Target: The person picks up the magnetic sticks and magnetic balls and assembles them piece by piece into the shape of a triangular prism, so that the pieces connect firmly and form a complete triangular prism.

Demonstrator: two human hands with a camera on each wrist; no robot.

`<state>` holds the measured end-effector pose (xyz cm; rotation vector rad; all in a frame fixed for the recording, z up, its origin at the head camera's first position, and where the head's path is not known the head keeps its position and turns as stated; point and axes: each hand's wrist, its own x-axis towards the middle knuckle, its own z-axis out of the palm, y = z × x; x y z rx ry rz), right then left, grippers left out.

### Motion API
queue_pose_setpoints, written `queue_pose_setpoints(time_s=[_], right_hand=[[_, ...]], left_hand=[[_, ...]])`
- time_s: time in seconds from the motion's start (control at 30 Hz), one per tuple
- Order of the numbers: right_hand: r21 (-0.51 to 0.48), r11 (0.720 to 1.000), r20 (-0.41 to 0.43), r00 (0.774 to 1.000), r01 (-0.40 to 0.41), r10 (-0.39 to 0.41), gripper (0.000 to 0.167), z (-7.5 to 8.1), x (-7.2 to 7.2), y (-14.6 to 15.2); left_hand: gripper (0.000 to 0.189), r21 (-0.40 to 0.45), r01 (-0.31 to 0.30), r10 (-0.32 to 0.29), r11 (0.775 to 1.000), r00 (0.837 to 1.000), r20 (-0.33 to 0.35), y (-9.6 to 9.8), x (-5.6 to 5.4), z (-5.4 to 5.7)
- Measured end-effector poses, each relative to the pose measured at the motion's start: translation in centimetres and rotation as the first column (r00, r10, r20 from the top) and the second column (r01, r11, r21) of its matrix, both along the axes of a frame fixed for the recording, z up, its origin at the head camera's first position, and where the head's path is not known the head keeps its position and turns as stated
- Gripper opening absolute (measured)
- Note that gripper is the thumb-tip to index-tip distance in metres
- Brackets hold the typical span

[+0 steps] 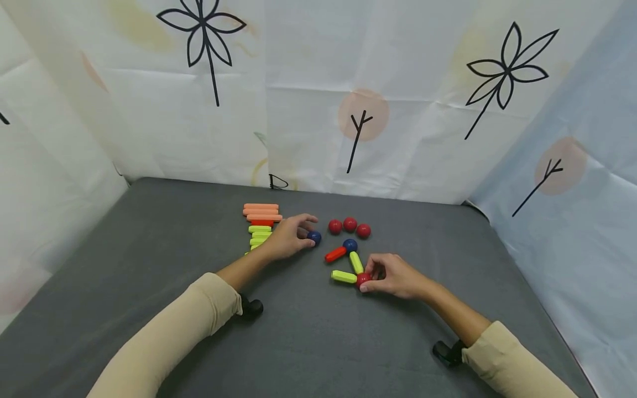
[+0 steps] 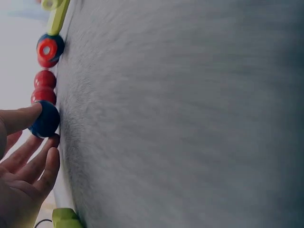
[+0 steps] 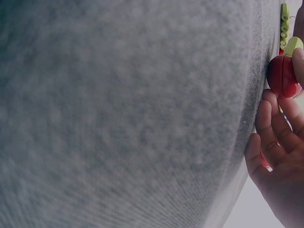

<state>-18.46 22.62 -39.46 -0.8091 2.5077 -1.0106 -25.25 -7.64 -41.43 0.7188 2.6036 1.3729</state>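
Grey tabletop (image 1: pixel 298 342) | stick-and-ball chain (image 1: pixel 356 263) part-built at centre; three red balls (image 1: pixel 350 224) above, stick row (image 1: pixel 260 229) left of centre, unjoined | left hand (image 1: pixel 286 239) pinches blue ball (image 1: pixel 314 237); right hand (image 1: pixel 395 276) pinches chain's red ball (image 1: pixel 363 280)

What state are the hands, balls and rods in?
Left hand: touching a loose blue ball
Right hand: pinching a red ball
Pinched red ball: joined to two lime rods
Other blue ball: joined to a red rod
Three more red balls: loose, unattached
Remaining rods: side by side, partly hidden
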Motion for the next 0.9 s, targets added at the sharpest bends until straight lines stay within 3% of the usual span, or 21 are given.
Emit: queue_pose_setpoints(time_s=[0.17, 0.4, 0.67, 0.9], right_hand=[[-0.007, 1.000, 0.009, 1.000, -0.001, 0.001, 0.026, 0.0, 0.0, 0.1], [-0.018, 1.000, 0.005, 1.000, -0.005, 0.006, 0.026, 0.0, 0.0, 0.1], [-0.017, 1.000, -0.015, 1.000, -0.010, 0.010, 0.027, 0.0, 0.1, 0.1], [0.013, 1.000, -0.030, 1.000, 0.000, 0.001, 0.028, 0.1, 0.2, -0.3]], left_hand=[[0.054, -0.027, 0.076, -0.077, 0.997, 0.997, -0.017, -0.6, 1.7, 0.1], [0.058, -0.038, 0.115, -0.114, 0.993, 0.993, 0.019, -1.1, 3.5, 0.4], [0.057, -0.006, 0.179, -0.179, 0.984, 0.983, 0.028, -0.4, 4.4, 0.0], [0.056, 0.011, 0.168, -0.168, 0.986, 0.985, 0.046, -0.1, 4.8, 0.0]])
